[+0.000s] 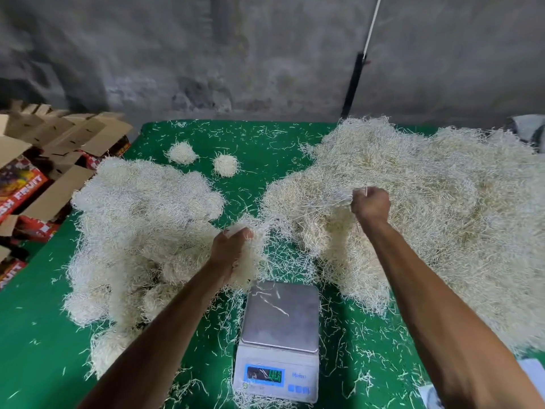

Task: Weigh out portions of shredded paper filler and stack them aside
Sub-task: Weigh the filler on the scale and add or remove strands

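Observation:
A big loose heap of cream shredded paper [418, 202] covers the right half of the green table [35, 335]. On the left lies a stack of weighed clumps [138, 231]. My right hand [371, 203] is fisted on strands pulled from the heap's left side. My left hand [233, 249] grips a bunch of shredded paper [250, 261] just beyond the scale. The white digital scale [280, 335] stands near the front, its steel pan bare but for a few stray strands; the display is lit.
Two small round clumps [182, 152] [225, 165] sit at the table's far middle. Open cardboard fruit boxes [44, 160] are stacked off the left edge. A grey wall and a black pole [352, 84] stand behind. Loose strands litter the cloth.

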`<state>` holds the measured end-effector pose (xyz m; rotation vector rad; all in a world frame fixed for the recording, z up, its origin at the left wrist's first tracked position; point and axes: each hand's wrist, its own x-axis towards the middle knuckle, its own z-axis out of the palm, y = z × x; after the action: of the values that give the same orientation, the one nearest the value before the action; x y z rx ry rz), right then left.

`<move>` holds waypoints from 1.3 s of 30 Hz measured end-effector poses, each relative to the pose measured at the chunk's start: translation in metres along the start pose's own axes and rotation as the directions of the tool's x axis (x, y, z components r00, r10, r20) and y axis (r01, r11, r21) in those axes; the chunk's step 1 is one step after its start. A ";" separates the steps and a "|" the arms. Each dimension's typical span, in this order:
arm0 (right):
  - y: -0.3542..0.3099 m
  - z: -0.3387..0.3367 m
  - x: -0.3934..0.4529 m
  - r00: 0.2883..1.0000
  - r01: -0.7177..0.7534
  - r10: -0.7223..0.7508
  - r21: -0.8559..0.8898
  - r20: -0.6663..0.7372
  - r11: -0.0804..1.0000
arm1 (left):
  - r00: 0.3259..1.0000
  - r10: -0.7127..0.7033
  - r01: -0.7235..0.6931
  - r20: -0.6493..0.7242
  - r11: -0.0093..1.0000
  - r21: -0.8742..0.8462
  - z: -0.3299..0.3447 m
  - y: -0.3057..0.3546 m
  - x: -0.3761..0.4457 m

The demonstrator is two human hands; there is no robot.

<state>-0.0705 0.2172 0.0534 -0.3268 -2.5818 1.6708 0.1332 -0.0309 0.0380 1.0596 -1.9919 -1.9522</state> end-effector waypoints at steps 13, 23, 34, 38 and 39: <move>0.012 -0.029 0.003 0.962 0.185 -0.124 -0.244 0.242 0.952 | 0.994 -0.062 0.068 0.093 0.996 -0.060 0.027 -0.011 0.005; 0.003 -0.002 -0.067 0.686 0.319 -0.294 0.087 0.666 0.944 | 0.963 0.020 -0.005 0.267 0.998 -0.057 0.053 0.001 0.000; 0.007 0.039 -0.059 0.775 -0.016 -0.115 0.202 0.621 0.979 | 0.984 0.010 -0.022 0.180 0.998 0.063 0.072 0.018 -0.008; 0.005 0.021 -0.030 0.930 -0.039 -0.005 0.112 0.367 0.993 | 0.982 0.027 -0.050 0.186 0.991 0.122 0.064 0.014 -0.010; 0.006 0.012 -0.019 0.951 -0.025 0.001 0.075 0.308 0.997 | 0.986 0.038 -0.063 0.163 0.987 0.149 0.058 0.010 -0.007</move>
<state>-0.0524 0.2047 0.0439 -0.0826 -2.7162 1.9633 0.1020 0.0193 0.0422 0.8984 -2.2622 -1.9406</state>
